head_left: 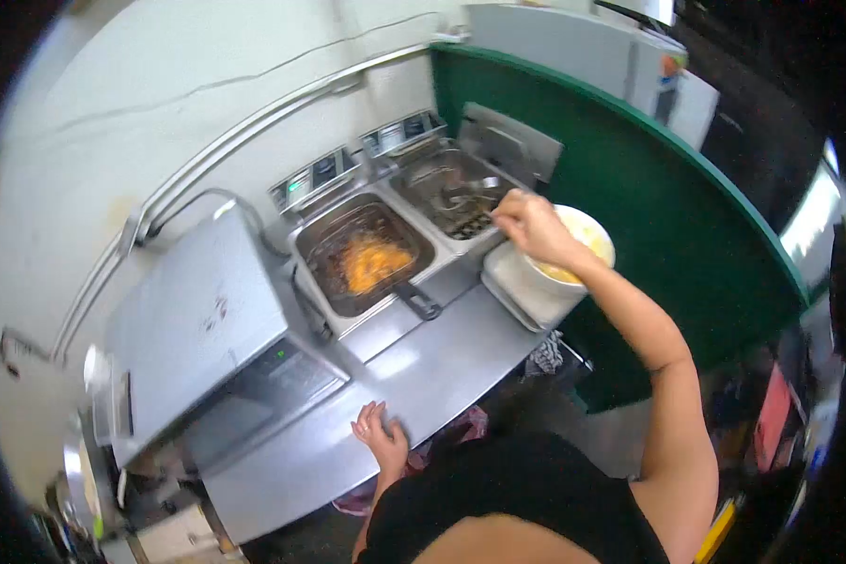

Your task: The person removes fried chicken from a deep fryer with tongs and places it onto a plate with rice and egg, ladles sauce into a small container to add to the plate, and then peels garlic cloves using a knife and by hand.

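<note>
My right hand [533,228] is held over the near right corner of the right-hand fryer well [432,193], beside a white bowl [603,246] of pale yellow food. Its fingers are curled together; what they hold, if anything, is hidden. My left hand [383,440] rests at the steel counter [442,367], fingers apart and nothing in it. In the left fryer well, orange food [374,263] sits in dark bubbling oil. A dark basket handle [418,301] sticks out over that well's front edge. Metal parts [475,191] show in the right well.
Left of the fryer stands a large steel appliance [197,320]. Beneath the bowl is a pale tray [522,287]. A green partition [649,207] curves along the right side, with a metal lid [508,141] leaning near it. Fryer controls [315,179] line the back.
</note>
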{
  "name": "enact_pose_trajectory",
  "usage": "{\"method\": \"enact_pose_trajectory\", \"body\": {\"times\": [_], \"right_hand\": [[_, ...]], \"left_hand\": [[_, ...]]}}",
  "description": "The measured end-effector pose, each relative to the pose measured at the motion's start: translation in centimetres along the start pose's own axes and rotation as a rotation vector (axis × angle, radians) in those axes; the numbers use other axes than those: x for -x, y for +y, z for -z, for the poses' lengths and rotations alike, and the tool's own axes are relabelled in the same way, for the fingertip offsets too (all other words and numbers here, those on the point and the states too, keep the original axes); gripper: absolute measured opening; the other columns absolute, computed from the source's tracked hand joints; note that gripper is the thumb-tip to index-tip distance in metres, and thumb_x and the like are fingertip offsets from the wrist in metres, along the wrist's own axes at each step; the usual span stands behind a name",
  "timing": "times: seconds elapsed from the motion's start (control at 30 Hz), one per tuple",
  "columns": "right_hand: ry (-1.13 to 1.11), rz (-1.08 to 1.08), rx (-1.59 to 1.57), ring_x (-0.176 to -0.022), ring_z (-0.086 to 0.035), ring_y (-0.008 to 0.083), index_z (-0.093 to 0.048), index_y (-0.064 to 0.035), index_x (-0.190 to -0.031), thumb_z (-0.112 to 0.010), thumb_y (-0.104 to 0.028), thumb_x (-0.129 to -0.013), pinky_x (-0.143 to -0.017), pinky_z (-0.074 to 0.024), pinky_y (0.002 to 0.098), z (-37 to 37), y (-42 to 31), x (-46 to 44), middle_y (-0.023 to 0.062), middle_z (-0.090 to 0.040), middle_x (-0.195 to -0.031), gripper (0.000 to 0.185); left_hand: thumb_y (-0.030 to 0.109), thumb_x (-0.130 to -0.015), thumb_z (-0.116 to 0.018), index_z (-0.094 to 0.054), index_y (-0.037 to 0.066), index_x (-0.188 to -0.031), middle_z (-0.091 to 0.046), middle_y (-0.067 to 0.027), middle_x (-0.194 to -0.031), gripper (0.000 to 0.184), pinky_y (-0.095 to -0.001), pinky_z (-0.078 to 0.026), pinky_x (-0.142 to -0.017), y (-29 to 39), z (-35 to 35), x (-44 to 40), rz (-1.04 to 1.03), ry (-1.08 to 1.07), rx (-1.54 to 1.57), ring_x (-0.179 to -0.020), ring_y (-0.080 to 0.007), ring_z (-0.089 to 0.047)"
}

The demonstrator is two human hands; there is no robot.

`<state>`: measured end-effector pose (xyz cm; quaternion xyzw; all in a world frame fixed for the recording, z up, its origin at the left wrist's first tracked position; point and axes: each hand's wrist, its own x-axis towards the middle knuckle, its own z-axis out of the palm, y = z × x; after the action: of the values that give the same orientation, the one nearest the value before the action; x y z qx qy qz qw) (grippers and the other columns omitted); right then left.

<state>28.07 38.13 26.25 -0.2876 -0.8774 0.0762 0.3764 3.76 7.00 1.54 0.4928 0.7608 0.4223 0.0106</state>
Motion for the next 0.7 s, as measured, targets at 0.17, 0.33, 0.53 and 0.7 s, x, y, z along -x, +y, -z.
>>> {"method": "enact_pose_trajectory", "body": {"times": [0.17,0.33,0.53,0.7], "right_hand": [[0.071,0.046,0.282,-0.086,-0.056,0.0328,-0.068,-0.0047,-0.08,-0.06,-0.014,-0.077,-0.076,-0.0457,0.0422,-3.4,4.1,-5.9,0.014,-0.06,-0.085,0.012],[-0.222,-0.038,0.674,-0.099,-0.055,0.035,-0.066,-0.0033,-0.092,-0.063,-0.026,-0.077,-0.082,-0.0467,0.0434,-8.4,9.9,-10.5,0.0191,-0.059,-0.101,0.027],[-0.615,-0.359,0.589,-0.101,-0.059,0.0361,-0.064,0.0027,-0.098,-0.065,-0.03,-0.074,-0.087,-0.048,0.0427,-11.4,11.4,-13.7,0.023,-0.062,-0.106,0.041],[-0.786,-0.266,0.718,-0.104,-0.059,0.0343,-0.065,-0.0015,-0.101,-0.067,-0.018,-0.067,-0.086,-0.0493,0.0415,-12.3,13.2,-14.9,0.021,-0.061,-0.109,0.038]], "left_hand": [[0.01,-0.075,-0.056,-0.053,0.006,-0.114,-0.046,-0.0137,-0.121,0.039,-0.0545,-0.014,-0.106,-0.3,-0.2,1.4,0.03,0.061,-0.057,-0.122,-0.0317,-0.038],[0.01,-0.078,-0.057,-0.052,0.007,-0.115,-0.045,-0.0134,-0.121,0.038,-0.0566,-0.015,-0.106,0.0,-0.7,1.2,0.061,0.087,-0.132,-0.122,-0.0323,-0.038],[0.009,-0.076,-0.058,-0.051,0.008,-0.115,-0.045,-0.0137,-0.12,0.039,-0.0571,-0.017,-0.106,0.3,-0.7,1.2,0.103,0.164,-0.213,-0.121,-0.0328,-0.039],[0.01,-0.075,-0.058,-0.052,0.007,-0.114,-0.046,-0.0139,-0.119,0.039,-0.0567,-0.018,-0.106,0.3,-0.9,1.1,0.131,0.199,-0.264,-0.12,-0.0327,-0.04]]}}
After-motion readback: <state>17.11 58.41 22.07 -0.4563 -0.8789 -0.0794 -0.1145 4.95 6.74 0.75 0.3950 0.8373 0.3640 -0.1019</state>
